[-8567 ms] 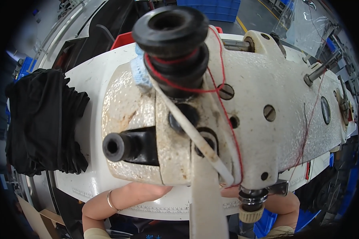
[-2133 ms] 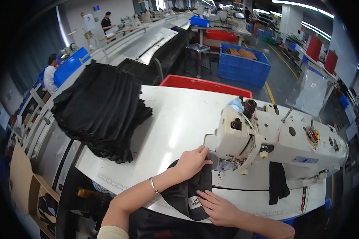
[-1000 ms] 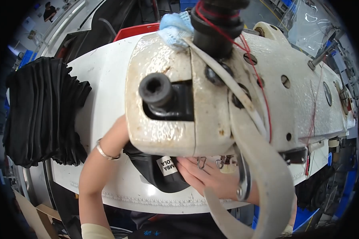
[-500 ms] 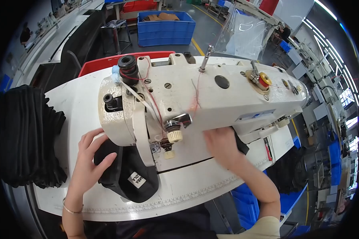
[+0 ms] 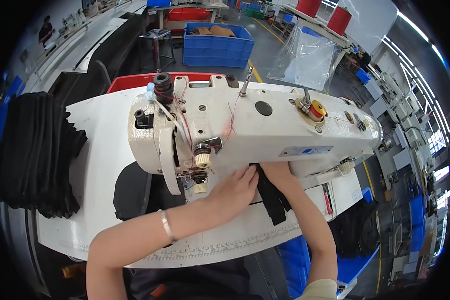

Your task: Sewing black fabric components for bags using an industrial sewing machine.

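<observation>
A white sewing machine [image 5: 255, 120] stands across the worktable. Beneath its arm, several black fabric strips [image 5: 272, 202] hang down between my hands. My left hand [image 5: 237, 192] reaches across to the right, its fingers closed at the strips' left edge. On the strips' other side is my right hand [image 5: 280, 177], back toward me, its fingers hidden by the strips and the machine arm. A black fabric piece [image 5: 131, 192] lies under and left of the needle head, partly covered by my left forearm.
A tall stack of black fabric pieces [image 5: 32, 155] sits on the table's left. At the right are red-handled snips [image 5: 328, 200] and, lower, black pieces [image 5: 355, 225] by a blue bin [image 5: 292, 265]. Behind the table stand a red bin [image 5: 135, 82] and a blue crate [image 5: 217, 47].
My left hand has left the black piece by the needle head and crossed right to the strips. The strips have come further out from beneath the machine arm. The whole view has shifted slightly.
</observation>
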### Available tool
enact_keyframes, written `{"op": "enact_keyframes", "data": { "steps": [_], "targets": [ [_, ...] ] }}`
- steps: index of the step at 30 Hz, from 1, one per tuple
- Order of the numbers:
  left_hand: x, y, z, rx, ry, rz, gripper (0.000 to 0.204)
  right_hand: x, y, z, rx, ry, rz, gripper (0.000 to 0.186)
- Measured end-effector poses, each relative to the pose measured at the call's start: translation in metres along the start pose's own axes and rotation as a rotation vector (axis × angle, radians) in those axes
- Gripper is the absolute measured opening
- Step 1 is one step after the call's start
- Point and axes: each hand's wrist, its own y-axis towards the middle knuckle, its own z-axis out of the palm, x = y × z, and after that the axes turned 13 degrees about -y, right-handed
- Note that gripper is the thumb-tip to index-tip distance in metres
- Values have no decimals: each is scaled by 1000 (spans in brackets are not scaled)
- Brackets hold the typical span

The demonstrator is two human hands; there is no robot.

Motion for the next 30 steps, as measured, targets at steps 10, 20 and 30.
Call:
{"op": "enact_keyframes", "data": {
  "steps": [10,20,30],
  "targets": [
    [42,56,26,-54,-148,-225,23,20,-51,-94,-205,-474,-19,37],
    [10,45,29,-333,-240,55,32,41,-130,-233,329,1014,390,31],
    [-86,-156,-117,285,-1201,-659,22,105,-171,-178,954,1268,116,47]
  ]
}}
